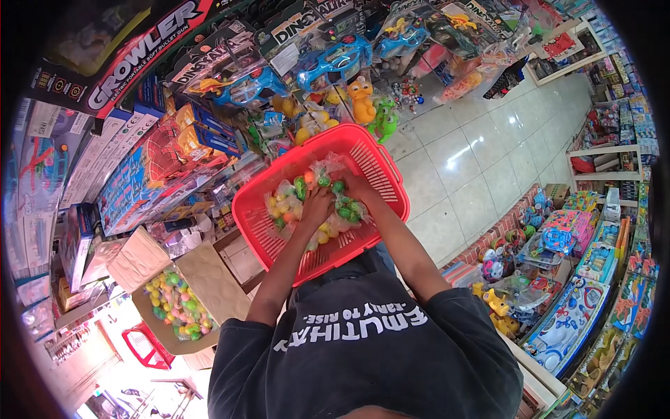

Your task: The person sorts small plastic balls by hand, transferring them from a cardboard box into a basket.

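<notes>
A red plastic basket [252, 202] with slotted sides stands in front of my body. Inside it lie clear plastic bags of small yellow, green and orange balls [281, 204]. My left hand [319, 204] is in the basket on top of the bags, its fingers among the wrapped balls. Farther right, my right hand [357, 187] reaches in beside green balls [347, 208] in clear wrap. The fingertips of both hands are too small and partly hidden to show what they hold.
An open cardboard box [202, 349] of loose colourful balls stands at the lower left. Packaged toys [335, 66] line the far side, with yellow and green figures near the basket. Tiled floor [474, 167] and toy shelves lie to the right.
</notes>
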Demonstrator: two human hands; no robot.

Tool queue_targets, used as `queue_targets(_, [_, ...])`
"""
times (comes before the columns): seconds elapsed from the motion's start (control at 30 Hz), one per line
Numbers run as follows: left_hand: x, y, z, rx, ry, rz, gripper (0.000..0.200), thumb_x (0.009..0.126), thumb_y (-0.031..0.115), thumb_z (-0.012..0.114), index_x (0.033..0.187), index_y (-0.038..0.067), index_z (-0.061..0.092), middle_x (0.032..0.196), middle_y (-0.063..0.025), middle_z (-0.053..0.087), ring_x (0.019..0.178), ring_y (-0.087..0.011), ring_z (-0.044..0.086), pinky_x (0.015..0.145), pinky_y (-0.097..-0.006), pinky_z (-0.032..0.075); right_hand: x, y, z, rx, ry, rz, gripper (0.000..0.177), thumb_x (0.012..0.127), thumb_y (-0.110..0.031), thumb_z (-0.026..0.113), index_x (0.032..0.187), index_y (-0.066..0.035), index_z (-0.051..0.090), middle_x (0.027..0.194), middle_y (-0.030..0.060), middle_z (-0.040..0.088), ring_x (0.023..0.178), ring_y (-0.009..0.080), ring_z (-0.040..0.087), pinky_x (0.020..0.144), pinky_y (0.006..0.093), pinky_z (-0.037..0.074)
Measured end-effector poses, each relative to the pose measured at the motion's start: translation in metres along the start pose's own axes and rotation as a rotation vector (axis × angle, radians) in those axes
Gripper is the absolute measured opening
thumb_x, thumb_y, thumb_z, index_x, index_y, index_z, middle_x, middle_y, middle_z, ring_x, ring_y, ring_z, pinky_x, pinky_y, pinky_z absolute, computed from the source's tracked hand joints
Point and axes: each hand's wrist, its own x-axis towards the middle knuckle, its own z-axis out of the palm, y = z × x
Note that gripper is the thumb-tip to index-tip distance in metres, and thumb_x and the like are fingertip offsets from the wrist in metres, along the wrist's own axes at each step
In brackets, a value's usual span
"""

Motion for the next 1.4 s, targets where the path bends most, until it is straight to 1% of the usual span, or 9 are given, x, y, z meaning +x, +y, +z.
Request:
queue_targets(0.43, [-0.009,0.009,0.003,0.164,0.065,-0.048,0.02,0.066,0.013,0.059,0.086,0.013,0.061,0.092,-0.0049,0.052,0.092,-0.0233,0.045,0.077,-0.0358,0.033,0.0,-0.008,-0.001,-0.093,-0.04,0.112,0.053,0.067,-0.016,0.066,0.114,-0.009,0.043,0.105,0.0208,0.055,0.099,0.0331,0.053,0.083,0.0397,0.044])
queue_targets(0.53, [-0.014,0.008,0.001,0.216,0.039,-0.041,0.024,0.067,0.014,0.06,0.091,0.013,0.061,0.094,-0.0046,0.051,0.095,-0.0232,0.044,0.078,-0.0367,0.032,-0.007,-0.009,-0.009,0.004,-0.007,0.006,0.048,0.068,-0.017,0.065,0.111,-0.008,0.047,0.101,0.0199,0.057,0.097,0.0315,0.055,0.082,0.0385,0.044])
queue_targets(0.73, [-0.025,0.009,-0.013,-0.001,0.051,-0.04,0.031,0.068,0.017,0.062,0.098,0.013,0.06,0.107,-0.0056,0.047,0.106,-0.0238,0.039,0.082,-0.0387,0.031,-0.022,-0.023,-0.027,-0.058,-0.083,0.221,0.051,0.068,-0.021,0.065,0.114,-0.007,0.047,0.1,0.0184,0.058,0.092,0.03,0.058,0.078,0.0368,0.046])
queue_targets(0.93, [-0.033,0.012,-0.035,-0.057,0.083,-0.024,0.036,0.07,0.019,0.061,0.105,0.013,0.057,0.112,-0.0066,0.043,0.11,-0.0255,0.036,0.086,-0.0408,0.031,-0.061,-0.032,-0.022,-0.091,0.07,0.024,0.046,0.071,-0.019,0.064,0.11,-0.002,0.048,0.091,0.0175,0.06,0.086,0.0266,0.06,0.075,0.0344,0.047])
queue_targets(1.03, [-0.047,0.017,-0.046,-0.079,0.115,-0.137,0.037,0.072,0.019,0.06,0.108,0.012,0.055,0.113,-0.0078,0.044,0.109,-0.027,0.038,0.086,-0.0427,0.032,-0.1,-0.051,-0.016,0.191,0.282,-0.14,0.037,0.073,-0.018,0.062,0.103,0.0,0.051,0.091,0.0165,0.06,0.084,0.0277,0.06,0.073,0.0346,0.047])
queue_targets(1.13, [-0.066,0.024,-0.059,-0.188,0.177,-0.075,0.032,0.076,0.021,0.058,0.106,0.01,0.056,0.105,-0.01,0.051,0.096,-0.0257,0.049,0.079,-0.0381,0.039,-0.151,-0.087,-0.017,0.689,0.397,-0.199,0.022,0.079,-0.013,0.058,0.097,-0.002,0.052,0.085,0.0049,0.058,0.08,0.0141,0.057,0.07,0.0274,0.045])
queue_targets(1.17, [-0.074,0.035,-0.072,-0.454,0.149,-0.125,0.029,0.078,0.022,0.057,0.103,0.008,0.056,0.098,-0.0093,0.054,0.088,-0.023,0.053,0.074,-0.0338,0.042,-0.167,-0.094,-0.014,0.81,0.384,-0.161,0.018,0.081,-0.013,0.057,0.096,-0.003,0.052,0.084,0.0018,0.056,0.08,0.01,0.055,0.069,0.0252,0.045])
queue_targets(1.27, [-0.107,0.052,-0.097,-0.89,-0.083,-0.295,0.026,0.085,0.025,0.052,0.098,0.003,0.057,0.083,-0.0053,0.059,0.072,-0.0133,0.056,0.063,-0.0234,0.045,-0.214,-0.1,-0.007,1.008,0.157,-0.136,0.017,0.084,-0.018,0.054,0.094,-0.005,0.052,0.084,0.0009,0.056,0.08,0.0095,0.054,0.07,0.0249,0.044])
queue_targets(1.4, [-0.144,0.091,-0.134,-1.221,-0.402,-0.243,0.029,0.089,0.027,0.047,0.099,0.002,0.057,0.088,-0.0045,0.057,0.078,-0.0114,0.055,0.07,-0.0248,0.045,-0.242,-0.059,0.026,0.982,-0.132,0.076,0.018,0.085,-0.022,0.053,0.095,-0.007,0.053,0.086,0.0016,0.058,0.08,0.0099,0.055,0.071,0.0248,0.045])
